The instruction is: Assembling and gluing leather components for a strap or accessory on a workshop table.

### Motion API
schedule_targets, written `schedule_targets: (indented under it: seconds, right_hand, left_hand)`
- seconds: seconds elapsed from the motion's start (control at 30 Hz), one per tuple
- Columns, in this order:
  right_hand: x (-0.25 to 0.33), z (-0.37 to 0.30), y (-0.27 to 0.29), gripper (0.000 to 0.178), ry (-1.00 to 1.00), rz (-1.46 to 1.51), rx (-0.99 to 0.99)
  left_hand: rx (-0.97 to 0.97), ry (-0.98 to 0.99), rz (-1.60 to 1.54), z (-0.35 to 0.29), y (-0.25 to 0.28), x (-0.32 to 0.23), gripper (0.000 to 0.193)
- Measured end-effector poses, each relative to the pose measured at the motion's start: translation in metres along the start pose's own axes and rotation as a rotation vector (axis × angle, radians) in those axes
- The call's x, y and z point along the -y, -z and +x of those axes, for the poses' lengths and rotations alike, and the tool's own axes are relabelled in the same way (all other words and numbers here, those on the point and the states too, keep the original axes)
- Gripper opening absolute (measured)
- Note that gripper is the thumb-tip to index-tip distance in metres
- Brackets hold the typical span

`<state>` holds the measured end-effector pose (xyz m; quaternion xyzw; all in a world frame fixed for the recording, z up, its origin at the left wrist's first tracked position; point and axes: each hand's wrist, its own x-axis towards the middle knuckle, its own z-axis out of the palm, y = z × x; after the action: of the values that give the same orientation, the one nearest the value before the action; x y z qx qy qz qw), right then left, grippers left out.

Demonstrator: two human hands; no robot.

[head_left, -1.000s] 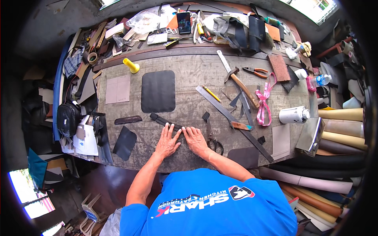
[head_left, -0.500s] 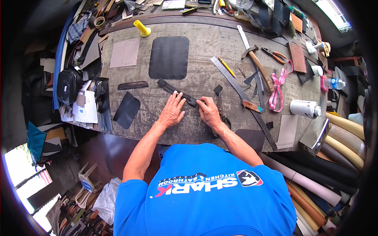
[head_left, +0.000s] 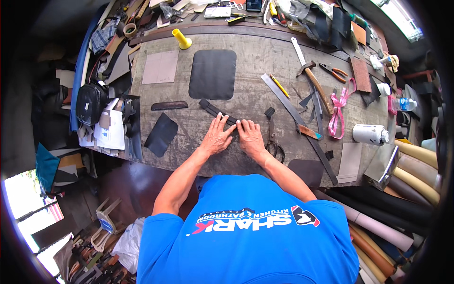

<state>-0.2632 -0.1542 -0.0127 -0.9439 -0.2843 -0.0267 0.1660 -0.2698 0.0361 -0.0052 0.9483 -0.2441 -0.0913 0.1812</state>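
A narrow black strip [head_left: 210, 107], apparently leather, lies slantwise on the worktable in front of me. My left hand [head_left: 216, 138] rests on its middle with fingers stretched out. Against the strip's near right end lie the fingertips of my right hand [head_left: 251, 138], fingers extended and partly covering that end. The two hands nearly touch. Just right of my right hand are dark scissors [head_left: 272, 134], their handles partly behind my wrist, with a small black piece [head_left: 269, 111] at their tip. Beyond the strip lies a black rounded panel [head_left: 213, 75].
At left lie a dark curved strip [head_left: 169, 105] and a black scrap [head_left: 161, 135]; a yellow funnel-shaped thing [head_left: 182, 39] stands farther back. To the right are a metal ruler [head_left: 283, 97], a hammer [head_left: 316, 87], pliers [head_left: 334, 71], pink ribbon [head_left: 337, 113] and a white bottle [head_left: 370, 134].
My right hand has shifted from pinching the strip's end to lying flatter on it, closer to my left hand. The whole view has shifted slightly right and down.
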Motion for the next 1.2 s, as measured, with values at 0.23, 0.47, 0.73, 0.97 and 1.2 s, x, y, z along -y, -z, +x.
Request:
schedule_targets:
  seconds: [0.23,0.47,0.73,0.97,1.2]
  right_hand:
    - [0.002,0.02,-0.012,0.027,-0.31,0.275,-0.097]
    - [0.011,0.031,-0.022,0.028,-0.504,0.262,-0.109]
    - [0.026,0.02,0.02,0.021,-0.672,0.854,-0.011]
    - [0.056,-0.004,0.039,0.022,-0.764,1.218,-0.066]
    - [0.068,-0.036,0.025,0.019,-0.953,1.553,-0.145]
  left_hand:
    - [-0.496,0.29,-0.048,0.033,0.024,0.086,0.038]
    - [-0.383,0.455,-0.249,0.043,0.013,0.104,0.028]
    - [-0.387,0.534,-1.175,0.003,0.057,0.092,0.017]
    - [-0.25,0.551,-1.251,-0.052,0.08,0.065,0.017]
    - [-0.303,0.668,-1.39,-0.081,0.034,0.05,0.013]
